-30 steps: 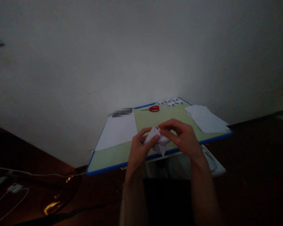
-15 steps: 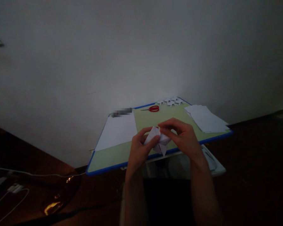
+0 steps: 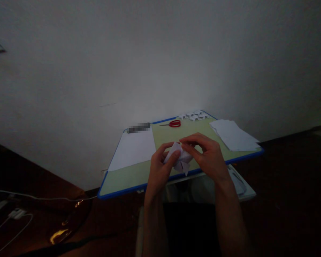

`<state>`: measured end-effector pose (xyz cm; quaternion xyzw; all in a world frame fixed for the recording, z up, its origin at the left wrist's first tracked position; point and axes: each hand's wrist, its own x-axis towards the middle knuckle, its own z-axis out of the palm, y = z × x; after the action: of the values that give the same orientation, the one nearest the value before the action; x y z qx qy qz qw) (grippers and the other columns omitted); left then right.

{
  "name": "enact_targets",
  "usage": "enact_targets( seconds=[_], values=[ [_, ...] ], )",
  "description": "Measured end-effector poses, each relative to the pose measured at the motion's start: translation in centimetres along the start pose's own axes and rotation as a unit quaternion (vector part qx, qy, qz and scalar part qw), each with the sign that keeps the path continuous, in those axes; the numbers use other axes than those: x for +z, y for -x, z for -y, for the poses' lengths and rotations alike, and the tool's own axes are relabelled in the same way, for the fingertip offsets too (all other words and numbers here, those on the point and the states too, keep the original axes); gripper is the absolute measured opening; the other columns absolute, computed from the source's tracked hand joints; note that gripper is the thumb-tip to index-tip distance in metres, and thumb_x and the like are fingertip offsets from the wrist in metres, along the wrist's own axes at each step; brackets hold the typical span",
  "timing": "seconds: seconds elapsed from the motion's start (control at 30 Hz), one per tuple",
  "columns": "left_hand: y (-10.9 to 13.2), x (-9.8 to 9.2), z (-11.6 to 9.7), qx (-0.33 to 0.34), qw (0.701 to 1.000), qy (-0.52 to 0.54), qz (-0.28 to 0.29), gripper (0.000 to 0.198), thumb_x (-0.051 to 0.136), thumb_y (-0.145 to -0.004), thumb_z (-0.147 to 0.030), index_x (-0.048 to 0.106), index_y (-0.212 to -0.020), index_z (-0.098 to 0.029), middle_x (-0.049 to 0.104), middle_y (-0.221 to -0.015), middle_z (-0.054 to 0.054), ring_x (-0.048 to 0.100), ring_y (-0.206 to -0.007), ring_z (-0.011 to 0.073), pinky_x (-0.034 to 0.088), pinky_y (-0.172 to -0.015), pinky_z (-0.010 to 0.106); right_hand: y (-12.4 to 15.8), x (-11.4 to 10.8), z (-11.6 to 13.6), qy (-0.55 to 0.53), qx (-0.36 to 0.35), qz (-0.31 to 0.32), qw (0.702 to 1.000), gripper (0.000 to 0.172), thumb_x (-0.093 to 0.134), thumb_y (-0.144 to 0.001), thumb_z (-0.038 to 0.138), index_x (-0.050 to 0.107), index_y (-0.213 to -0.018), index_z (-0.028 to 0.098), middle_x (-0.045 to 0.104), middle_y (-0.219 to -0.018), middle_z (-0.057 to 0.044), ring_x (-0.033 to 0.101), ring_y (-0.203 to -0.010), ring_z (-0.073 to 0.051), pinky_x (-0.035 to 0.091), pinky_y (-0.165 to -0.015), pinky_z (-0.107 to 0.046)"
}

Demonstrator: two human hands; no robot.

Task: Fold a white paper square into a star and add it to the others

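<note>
A piece of folded white paper (image 3: pixel 184 158), with several pointed flaps, is held up over the near edge of the table. My left hand (image 3: pixel 162 162) grips its left side, thumb on the front face and fingers behind. At the upper right of the paper, the thumb and index finger of my right hand (image 3: pixel 204 151) pinch a fold. My fingers hide part of the paper, so its full shape does not show.
The green tabletop (image 3: pixel 164 137) has a blue rim. On it lie red-handled scissors (image 3: pixel 174 124), several small folded paper pieces (image 3: pixel 194 115), a stack of white paper (image 3: pixel 231 135) at the right and a white sheet (image 3: pixel 135 150) at the left. A wall (image 3: pixel 160 64) stands behind.
Both hands and the folded paper have shifted very slightly. My grip on the paper looks the same, and the things on the table have stayed put.
</note>
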<state>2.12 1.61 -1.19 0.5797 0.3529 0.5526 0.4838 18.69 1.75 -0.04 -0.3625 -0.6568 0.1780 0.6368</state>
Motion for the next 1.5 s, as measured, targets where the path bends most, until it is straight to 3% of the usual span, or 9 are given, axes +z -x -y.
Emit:
enact_targets(
  seconds=[0.4,0.53,0.63,0.8,1.0,1.17,1.5],
  values=[
    [0.1,0.4,-0.2,-0.012,0.999,-0.006,-0.045,0.039,0.091,-0.077,-0.035,0.076,-0.107,-0.016,0.08,-0.078,0.003,0.069,-0.06,0.0147,0.051,-0.056,0.021,0.1,0.2,-0.1,-0.03,0.024,-0.006,0.999,0.008,0.074,-0.092,0.021,0.081,-0.096,0.024,0.079,-0.095,-0.004,0.073,-0.089,-0.02,0.059,-0.08,-0.034],
    [0.1,0.4,-0.1,-0.007,0.997,-0.009,-0.073,0.043,0.092,-0.076,-0.036,0.075,-0.11,-0.015,0.081,-0.081,0.005,0.071,-0.063,0.0161,0.052,-0.057,0.022,0.2,0.3,-0.3,-0.094,0.081,-0.017,0.992,0.02,0.069,-0.098,0.033,0.079,-0.113,0.024,0.082,-0.104,-0.006,0.076,-0.093,-0.021,0.062,-0.082,-0.035],
    [0.2,0.5,-0.3,-0.001,0.997,-0.008,-0.078,0.048,0.092,-0.076,-0.038,0.072,-0.113,-0.015,0.081,-0.079,0.005,0.072,-0.062,0.0167,0.054,-0.057,0.023,0.3,0.3,-0.5,-0.082,0.105,0.012,0.991,0.024,0.079,-0.09,0.038,0.08,-0.108,0.022,0.082,-0.098,-0.006,0.076,-0.086,-0.021,0.06,-0.077,-0.034],
    [0.6,0.7,-0.8,0.012,0.997,-0.014,-0.074,0.054,0.092,-0.077,-0.039,0.066,-0.119,-0.017,0.078,-0.072,0.002,0.069,-0.056,0.0141,0.052,-0.053,0.02,0.0,0.3,-0.2,-0.029,0.072,0.044,0.996,0.02,0.079,-0.089,0.041,0.077,-0.085,0.021,0.077,-0.081,-0.002,0.068,-0.072,-0.017,0.051,-0.066,-0.03],
    [0.6,0.7,-0.9,0.015,0.997,-0.008,-0.074,0.053,0.091,-0.077,-0.039,0.063,-0.117,-0.018,0.078,-0.073,0.002,0.069,-0.056,0.0142,0.054,-0.053,0.021,0.1,0.4,0.5,0.005,0.024,0.04,0.999,0.011,0.074,-0.093,0.03,0.075,-0.085,0.023,0.074,-0.079,-0.001,0.064,-0.071,-0.017,0.048,-0.066,-0.03],
    [0.6,0.8,-1.0,0.018,0.996,0.012,-0.083,0.048,0.09,-0.078,-0.033,0.061,-0.114,-0.018,0.078,-0.072,0.0,0.069,-0.055,0.0135,0.055,-0.052,0.02,0.2,1.0,0.4,0.009,0.0,0.011,1.0,0.02,0.065,-0.098,0.025,0.068,-0.079,0.023,0.07,-0.077,0.0,0.062,-0.073,-0.018,0.047,-0.069,-0.032],
    [0.8,1.1,-0.7,0.022,0.996,0.004,-0.083,0.048,0.089,-0.078,-0.035,0.058,-0.111,-0.02,0.076,-0.069,-0.002,0.068,-0.051,0.0135,0.053,-0.049,0.02,0.2,0.5,-0.3,-0.003,-0.007,0.045,0.999,0.015,0.066,-0.099,0.026,0.068,-0.084,0.023,0.068,-0.079,0.0,0.062,-0.074,-0.017,0.049,-0.071,-0.03]
  ],
)
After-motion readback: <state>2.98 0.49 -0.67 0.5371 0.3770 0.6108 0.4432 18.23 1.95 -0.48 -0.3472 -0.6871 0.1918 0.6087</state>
